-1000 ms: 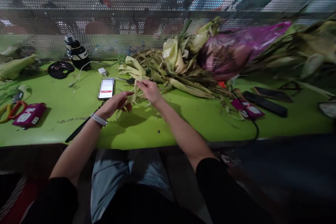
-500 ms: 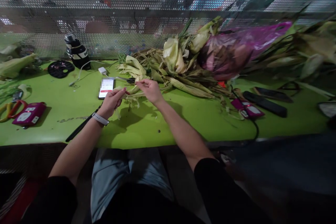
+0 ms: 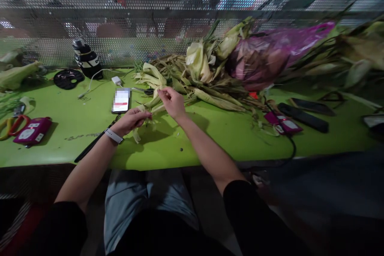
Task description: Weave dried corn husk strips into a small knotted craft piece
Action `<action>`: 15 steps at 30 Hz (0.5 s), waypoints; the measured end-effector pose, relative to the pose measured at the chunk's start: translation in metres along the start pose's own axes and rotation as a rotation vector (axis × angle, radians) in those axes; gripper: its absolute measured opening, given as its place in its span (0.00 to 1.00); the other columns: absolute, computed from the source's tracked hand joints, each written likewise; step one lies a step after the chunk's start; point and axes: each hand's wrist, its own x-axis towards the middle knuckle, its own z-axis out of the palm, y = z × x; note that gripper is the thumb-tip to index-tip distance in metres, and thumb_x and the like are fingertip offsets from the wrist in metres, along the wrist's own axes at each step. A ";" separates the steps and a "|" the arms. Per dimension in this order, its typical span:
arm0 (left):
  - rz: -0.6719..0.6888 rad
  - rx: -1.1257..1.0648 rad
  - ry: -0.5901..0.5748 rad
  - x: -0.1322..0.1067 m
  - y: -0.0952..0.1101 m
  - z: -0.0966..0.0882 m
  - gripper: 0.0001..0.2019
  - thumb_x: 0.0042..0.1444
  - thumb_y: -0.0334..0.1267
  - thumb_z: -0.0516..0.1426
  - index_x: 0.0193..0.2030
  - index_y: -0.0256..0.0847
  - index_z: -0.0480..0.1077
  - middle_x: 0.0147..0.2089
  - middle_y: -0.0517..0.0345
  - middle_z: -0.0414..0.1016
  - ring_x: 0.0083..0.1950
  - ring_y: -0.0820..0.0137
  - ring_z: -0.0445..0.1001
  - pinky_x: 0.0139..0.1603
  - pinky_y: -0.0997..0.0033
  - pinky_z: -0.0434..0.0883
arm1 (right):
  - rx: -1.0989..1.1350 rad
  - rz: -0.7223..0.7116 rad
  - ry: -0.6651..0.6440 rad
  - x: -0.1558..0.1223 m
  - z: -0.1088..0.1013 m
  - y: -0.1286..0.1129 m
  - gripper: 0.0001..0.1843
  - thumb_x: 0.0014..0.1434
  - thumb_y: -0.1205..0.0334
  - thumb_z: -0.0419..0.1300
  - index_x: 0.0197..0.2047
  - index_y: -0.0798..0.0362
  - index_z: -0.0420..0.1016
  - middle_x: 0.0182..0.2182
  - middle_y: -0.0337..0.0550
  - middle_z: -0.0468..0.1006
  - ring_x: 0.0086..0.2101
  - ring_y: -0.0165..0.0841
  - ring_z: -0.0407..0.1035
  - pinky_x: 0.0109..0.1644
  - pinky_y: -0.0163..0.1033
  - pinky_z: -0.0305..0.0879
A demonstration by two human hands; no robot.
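My left hand [image 3: 132, 119] is closed on one end of a bundle of pale corn husk strips [image 3: 151, 107], just above the green table [image 3: 72, 128]. A white band sits on that wrist. My right hand [image 3: 172, 102] pinches a husk strip at the bundle's far end, fingers pressed together. Both hands work the same strips, a hand's width apart. A lit phone [image 3: 121, 100] lies just left of them.
A large husk pile [image 3: 192, 76] and a purple plastic bag [image 3: 267, 56] lie beyond my hands. Scissors [image 3: 144, 90], a charger [image 3: 116, 81], a dark bottle [image 3: 86, 58], a magenta device [image 3: 29, 131] and black remotes [image 3: 303, 118] lie around. A perforated metal screen [image 3: 150, 16] backs the table.
My left hand rose toward the right hand, then dropped back toward the table with the husk. The right hand lifted its strip slightly away from me.
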 end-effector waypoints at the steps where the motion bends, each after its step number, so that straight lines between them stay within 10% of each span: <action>1: 0.025 -0.036 0.068 0.001 0.000 -0.001 0.13 0.50 0.45 0.65 0.31 0.35 0.77 0.15 0.63 0.62 0.16 0.81 0.55 0.16 0.78 0.48 | -0.056 -0.072 0.060 -0.001 -0.002 -0.003 0.22 0.62 0.41 0.55 0.36 0.52 0.75 0.30 0.43 0.71 0.34 0.35 0.65 0.42 0.40 0.61; 4: 0.053 -0.124 0.252 0.004 0.002 -0.004 0.15 0.51 0.48 0.64 0.32 0.36 0.75 0.19 0.61 0.68 0.18 0.80 0.61 0.17 0.79 0.54 | -0.139 -0.246 0.038 -0.007 -0.003 -0.011 0.22 0.65 0.43 0.52 0.36 0.52 0.74 0.37 0.48 0.72 0.42 0.38 0.65 0.49 0.43 0.61; 9: 0.069 -0.172 0.300 0.006 0.004 -0.005 0.18 0.55 0.53 0.59 0.31 0.37 0.72 0.19 0.62 0.66 0.17 0.79 0.60 0.17 0.79 0.53 | -0.134 -0.271 -0.530 -0.015 0.011 -0.005 0.25 0.66 0.41 0.50 0.36 0.54 0.74 0.34 0.45 0.73 0.35 0.34 0.65 0.41 0.40 0.61; 15: 0.128 -0.160 0.383 0.007 0.002 -0.004 0.14 0.51 0.46 0.64 0.28 0.36 0.71 0.18 0.65 0.63 0.17 0.82 0.55 0.17 0.78 0.49 | -0.214 -0.306 -0.521 -0.011 0.017 0.004 0.26 0.70 0.45 0.45 0.35 0.55 0.74 0.33 0.46 0.72 0.34 0.34 0.64 0.40 0.39 0.57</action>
